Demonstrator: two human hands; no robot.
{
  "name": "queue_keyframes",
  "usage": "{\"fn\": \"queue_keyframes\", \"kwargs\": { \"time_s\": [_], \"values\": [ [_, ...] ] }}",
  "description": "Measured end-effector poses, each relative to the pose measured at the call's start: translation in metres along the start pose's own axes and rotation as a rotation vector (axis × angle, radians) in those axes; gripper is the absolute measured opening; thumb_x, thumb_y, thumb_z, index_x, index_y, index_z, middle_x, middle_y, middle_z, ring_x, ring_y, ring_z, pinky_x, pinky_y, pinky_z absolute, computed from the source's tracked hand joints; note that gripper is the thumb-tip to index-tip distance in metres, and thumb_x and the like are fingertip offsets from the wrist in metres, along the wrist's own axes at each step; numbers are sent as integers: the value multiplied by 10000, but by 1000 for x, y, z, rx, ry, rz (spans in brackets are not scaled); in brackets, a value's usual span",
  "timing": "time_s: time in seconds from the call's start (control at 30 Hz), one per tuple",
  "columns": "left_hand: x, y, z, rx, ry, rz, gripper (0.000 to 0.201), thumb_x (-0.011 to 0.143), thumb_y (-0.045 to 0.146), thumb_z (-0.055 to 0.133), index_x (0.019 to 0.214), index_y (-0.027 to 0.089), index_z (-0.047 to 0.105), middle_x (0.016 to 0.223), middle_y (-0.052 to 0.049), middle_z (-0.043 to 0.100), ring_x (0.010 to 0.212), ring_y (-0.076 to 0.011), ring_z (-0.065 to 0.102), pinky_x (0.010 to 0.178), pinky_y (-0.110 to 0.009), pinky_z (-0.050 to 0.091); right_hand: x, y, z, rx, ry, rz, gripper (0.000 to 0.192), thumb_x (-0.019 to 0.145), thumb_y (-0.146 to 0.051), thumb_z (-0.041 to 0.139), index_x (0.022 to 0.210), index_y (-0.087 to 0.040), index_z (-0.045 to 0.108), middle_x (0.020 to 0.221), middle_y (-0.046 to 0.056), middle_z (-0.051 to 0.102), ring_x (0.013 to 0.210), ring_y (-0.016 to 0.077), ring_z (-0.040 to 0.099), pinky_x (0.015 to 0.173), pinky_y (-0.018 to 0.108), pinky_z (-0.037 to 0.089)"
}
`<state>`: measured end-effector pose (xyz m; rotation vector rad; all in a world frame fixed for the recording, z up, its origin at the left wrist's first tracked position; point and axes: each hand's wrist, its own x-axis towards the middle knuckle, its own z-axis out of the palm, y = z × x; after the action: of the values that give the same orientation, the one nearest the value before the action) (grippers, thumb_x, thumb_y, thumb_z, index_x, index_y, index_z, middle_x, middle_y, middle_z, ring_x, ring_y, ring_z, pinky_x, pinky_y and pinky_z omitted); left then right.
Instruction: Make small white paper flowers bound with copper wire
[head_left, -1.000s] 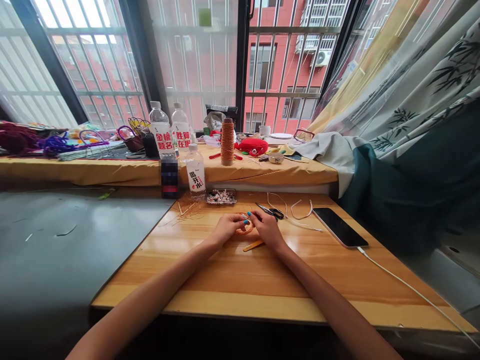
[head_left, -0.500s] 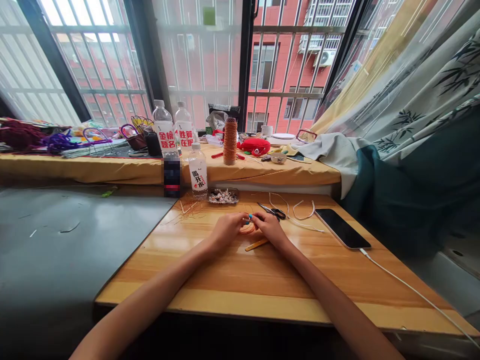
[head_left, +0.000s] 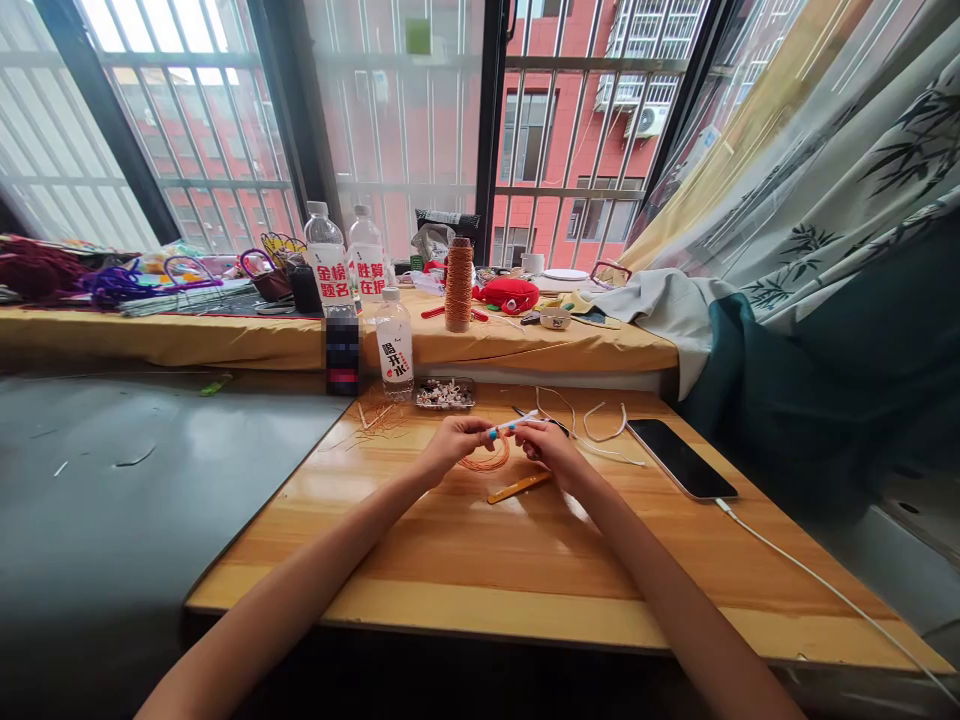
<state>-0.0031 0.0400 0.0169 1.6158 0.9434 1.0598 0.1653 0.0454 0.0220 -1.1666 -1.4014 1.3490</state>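
Observation:
My left hand and my right hand meet above the middle of the wooden table. Both pinch a thin white strip, its free end poking out past the right fingertips. Blue shows at the fingertips of each hand. Loops of orange cord hang or lie just below the fingers, and part of them is hidden by the left hand. On the table under the right hand lies a flat yellow stick. Black-handled scissors rest behind the right hand, mostly covered by it.
A clear tray of small pieces and a water bottle stand at the table's back. Orange thread scraps lie left. White cords and a phone with its cable lie right. An orange thread spool stands on the sill.
My hands have drawn slightly apart, and the white strip now shows between them. The orange cord loops show wider on the left. The right hand covers more of the scissors.

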Motion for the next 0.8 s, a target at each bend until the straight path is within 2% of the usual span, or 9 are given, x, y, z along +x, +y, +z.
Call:
{"fn": "queue_keyframes", "kwargs": {
  "time_s": [0.1, 0.2, 0.3, 0.4, 0.57, 0.7, 0.8],
  "values": [
    [4, -4, -4, 17, 91, -14, 316, 650, 380, 560, 807, 119, 647, 575, -3, 582, 446, -55, 374, 434, -182, 277, 0, 7, 11, -289, 46, -94, 185, 680, -291, 493, 678, -144, 604, 515, -27, 474, 421, 60, 362, 412, 196, 251],
    [6, -10, -9, 146, 186, 5, 281, 657, 347, 549, 763, 109, 654, 576, -14, 592, 532, -94, 471, 525, -199, 351, -5, 9, 19, -637, 124, -384, 189, 728, -275, 473, 712, -166, 626, 650, 23, 567, 584, 114, 478, 554, 230, 341],
    [5, -12, -12, 402, 220, 48, 230, 711, 294, 495, 728, 134, 660, 591, -13, 603, 591, -113, 510, 579, -203, 366, -13, 6, 22, -908, 136, -622, 217, 787, -266, 421, 815, -206, 628, 781, 45, 576, 660, 132, 496, 603, 237, 342],
    [0, -12, -9, 702, 203, 159, 223, 755, 240, 449, 782, 180, 662, 664, -14, 620, 607, -112, 514, 574, -200, 348, -19, 0, 20, -1041, 171, -688, 271, 829, -283, 360, 881, -211, 616, 795, 52, 557, 645, 122, 496, 578, 218, 328],
    [-8, -11, -1, 937, 61, 371, 236, 792, 214, 417, 902, 238, 626, 835, -16, 623, 645, -103, 529, 562, -191, 328, -16, -3, 10, -1042, 271, -669, 272, 822, -312, 380, 816, -197, 626, 761, 43, 537, 620, 113, 491, 558, 211, 320],
    [-11, -10, 0, 1032, -71, 464, 192, 784, 254, 447, 830, 233, 633, 830, -17, 619, 644, -111, 531, 533, -197, 312, -11, -3, 7, -868, 107, -608, 229, 786, -287, 438, 725, -187, 635, 692, 31, 564, 625, 123, 499, 591, 222, 337],
    [-9, -10, 0, 946, -95, 473, 187, 777, 265, 464, 821, 221, 641, 804, -25, 624, 657, -115, 537, 539, -195, 325, -8, -5, 7, -685, 58, -519, 204, 745, -291, 481, 675, -167, 628, 675, 28, 581, 634, 128, 499, 605, 235, 337]
  ]
}}
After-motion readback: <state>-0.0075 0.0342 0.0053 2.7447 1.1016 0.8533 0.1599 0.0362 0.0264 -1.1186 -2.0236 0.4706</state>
